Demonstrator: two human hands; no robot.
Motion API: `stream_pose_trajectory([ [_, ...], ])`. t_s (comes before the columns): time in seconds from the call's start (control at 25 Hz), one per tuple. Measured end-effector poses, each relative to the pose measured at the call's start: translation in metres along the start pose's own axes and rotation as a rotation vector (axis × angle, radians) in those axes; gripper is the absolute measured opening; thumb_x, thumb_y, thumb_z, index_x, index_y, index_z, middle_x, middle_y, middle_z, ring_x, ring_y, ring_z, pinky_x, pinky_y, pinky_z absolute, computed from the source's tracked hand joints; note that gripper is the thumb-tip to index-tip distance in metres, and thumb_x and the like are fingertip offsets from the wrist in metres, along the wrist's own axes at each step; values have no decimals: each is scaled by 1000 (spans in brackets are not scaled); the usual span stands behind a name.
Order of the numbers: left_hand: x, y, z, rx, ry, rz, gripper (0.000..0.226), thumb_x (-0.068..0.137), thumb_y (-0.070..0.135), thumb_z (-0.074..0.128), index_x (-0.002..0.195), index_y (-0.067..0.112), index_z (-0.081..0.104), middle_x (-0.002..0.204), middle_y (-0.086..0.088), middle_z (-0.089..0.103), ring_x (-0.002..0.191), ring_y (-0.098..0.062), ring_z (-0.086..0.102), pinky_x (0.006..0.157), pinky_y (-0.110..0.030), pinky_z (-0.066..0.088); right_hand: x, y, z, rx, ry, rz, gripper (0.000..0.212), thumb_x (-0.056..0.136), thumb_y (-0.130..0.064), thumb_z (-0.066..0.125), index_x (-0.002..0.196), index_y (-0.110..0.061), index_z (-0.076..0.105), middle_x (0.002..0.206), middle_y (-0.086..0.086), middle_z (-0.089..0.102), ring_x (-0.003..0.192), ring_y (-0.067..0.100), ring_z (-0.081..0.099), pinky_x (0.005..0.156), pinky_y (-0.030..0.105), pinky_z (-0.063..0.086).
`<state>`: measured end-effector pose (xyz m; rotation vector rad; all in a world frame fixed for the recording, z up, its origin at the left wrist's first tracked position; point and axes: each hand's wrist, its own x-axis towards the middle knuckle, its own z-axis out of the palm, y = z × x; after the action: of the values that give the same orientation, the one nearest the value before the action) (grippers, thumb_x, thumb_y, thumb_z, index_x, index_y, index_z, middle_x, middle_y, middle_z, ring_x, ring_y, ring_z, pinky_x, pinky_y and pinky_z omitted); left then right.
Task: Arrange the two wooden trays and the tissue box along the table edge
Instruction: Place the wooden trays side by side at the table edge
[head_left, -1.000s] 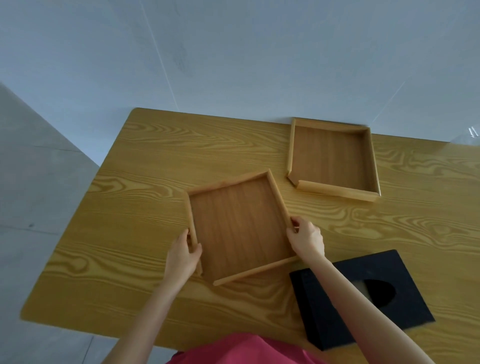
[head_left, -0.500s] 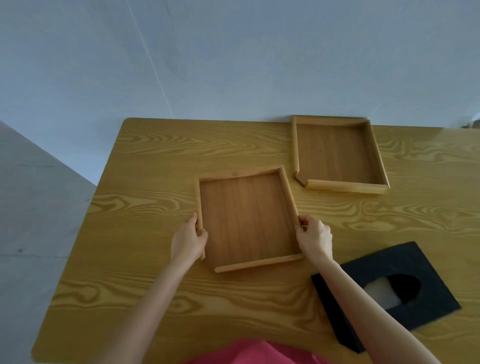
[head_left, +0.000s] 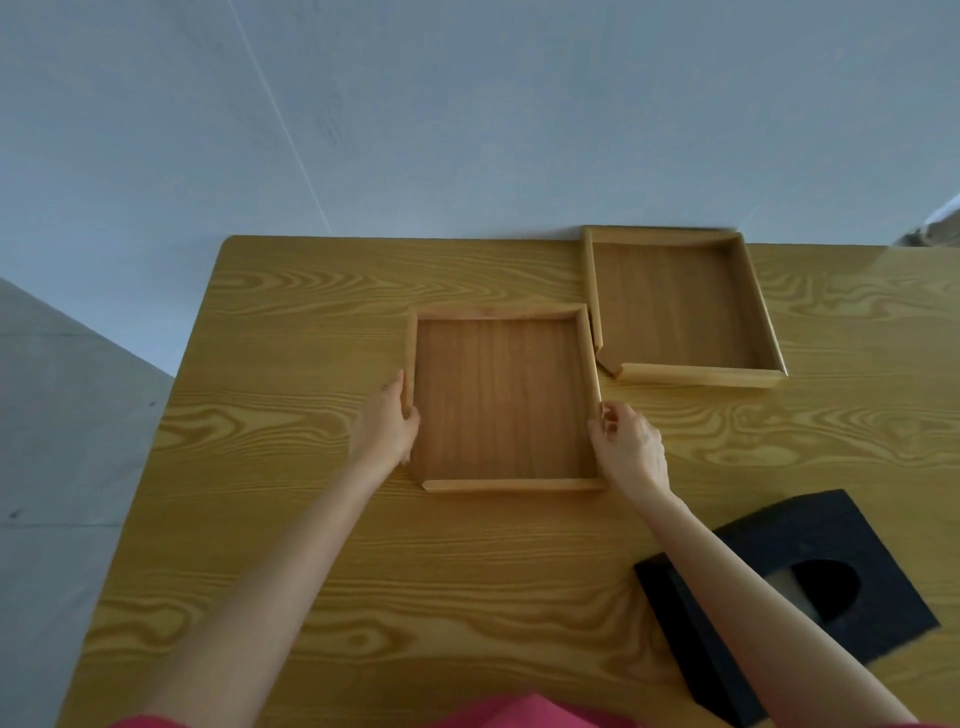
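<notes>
Two shallow wooden trays lie on the wooden table (head_left: 291, 571). The nearer tray (head_left: 498, 405) sits mid-table, square to the table edges. My left hand (head_left: 387, 423) grips its left rim and my right hand (head_left: 626, 441) pinches its right rim. The second tray (head_left: 675, 306) rests against the far table edge, up and to the right, its left rim close to the nearer tray's right corner. A black tissue box (head_left: 810, 551) with an oval opening lies at the near right, partly hidden by my right forearm.
A pale wall rises behind the far table edge. Grey floor shows past the table's left edge. Bare tabletop stretches to the left of the nearer tray and along the near side. A pink garment shows at the bottom.
The nearer tray has slid away from me and turned from tilted to square, ending close beside the far tray. Both hands stayed on its side rims.
</notes>
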<state>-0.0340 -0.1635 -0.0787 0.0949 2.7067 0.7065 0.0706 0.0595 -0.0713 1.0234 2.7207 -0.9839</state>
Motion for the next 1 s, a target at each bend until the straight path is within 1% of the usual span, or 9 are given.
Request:
stream_pose_trajectory([
  [0.08, -16, 4, 0, 114, 85, 176, 58, 90, 23, 48, 141, 9, 25, 138, -14, 45, 123, -29, 46, 98, -40, 42, -15, 3, 1, -237, 27, -233, 52, 90, -28, 50, 137, -10, 32, 138, 13, 45, 125, 28, 44, 95, 39, 41],
  [0.12, -29, 6, 5, 163, 90, 293, 61, 89, 29, 49, 142, 12, 23, 142, -11, 41, 129, -27, 40, 104, -40, 37, -26, 5, 4, -326, 14, -371, 58, 90, -31, 50, 140, -14, 27, 145, 10, 37, 134, 27, 33, 108, 43, 31],
  [0.2, -54, 12, 16, 265, -57, 436, 69, 87, 44, 47, 144, 20, 15, 151, -5, 27, 139, -23, 23, 114, -41, 20, -43, 10, 11, -436, -90, -525, 64, 89, -36, 50, 143, -20, 19, 153, 5, 23, 142, 22, 14, 116, 43, 8],
  [0.28, -66, 15, 33, 372, -227, 442, 74, 85, 51, 45, 144, 27, 8, 156, -1, 13, 142, -22, 10, 116, -42, 6, -49, 17, 17, -493, -159, -548, 63, 90, -33, 48, 144, -23, 16, 155, 3, 17, 144, 20, 6, 116, 41, -1],
  [0.32, -67, 15, 39, 409, -266, 431, 72, 86, 50, 44, 144, 28, 7, 156, -1, 10, 143, -22, 7, 116, -43, 4, -48, 18, 19, -506, -168, -547, 61, 91, -29, 48, 144, -22, 17, 155, 3, 17, 144, 20, 6, 116, 40, -2],
  [0.44, -61, 15, 44, 432, -241, 413, 64, 89, 44, 43, 144, 26, 14, 155, 0, 16, 142, -22, 11, 116, -43, 8, -39, 19, 19, -513, -169, -531, 55, 92, -23, 46, 142, -19, 24, 154, 6, 21, 143, 20, 8, 117, 40, -3],
  [0.6, -51, 17, 44, 416, -213, 407, 58, 89, 42, 44, 141, 25, 25, 153, 1, 22, 141, -21, 15, 115, -42, 13, -28, 20, 21, -511, -181, -542, 49, 94, -26, 43, 140, -17, 30, 152, 7, 24, 142, 17, 15, 117, 37, -2],
  [0.84, -16, 35, 33, 453, -260, 397, 56, 90, 39, 43, 141, 23, 26, 154, -2, 19, 141, -24, 16, 114, -43, 22, 5, 4, 24, -574, -180, -547, 48, 98, -23, 34, 143, -14, 18, 155, 11, 15, 142, 21, 13, 117, 39, -4],
  [1.0, 16, 52, 22, 560, -284, 417, 56, 91, 37, 42, 142, 20, 25, 154, -6, 19, 141, -28, 19, 113, -45, 21, 34, -9, 26, -594, -155, -549, 50, 97, -19, 36, 143, -13, 16, 155, 11, 14, 143, 20, 13, 117, 37, -5],
])
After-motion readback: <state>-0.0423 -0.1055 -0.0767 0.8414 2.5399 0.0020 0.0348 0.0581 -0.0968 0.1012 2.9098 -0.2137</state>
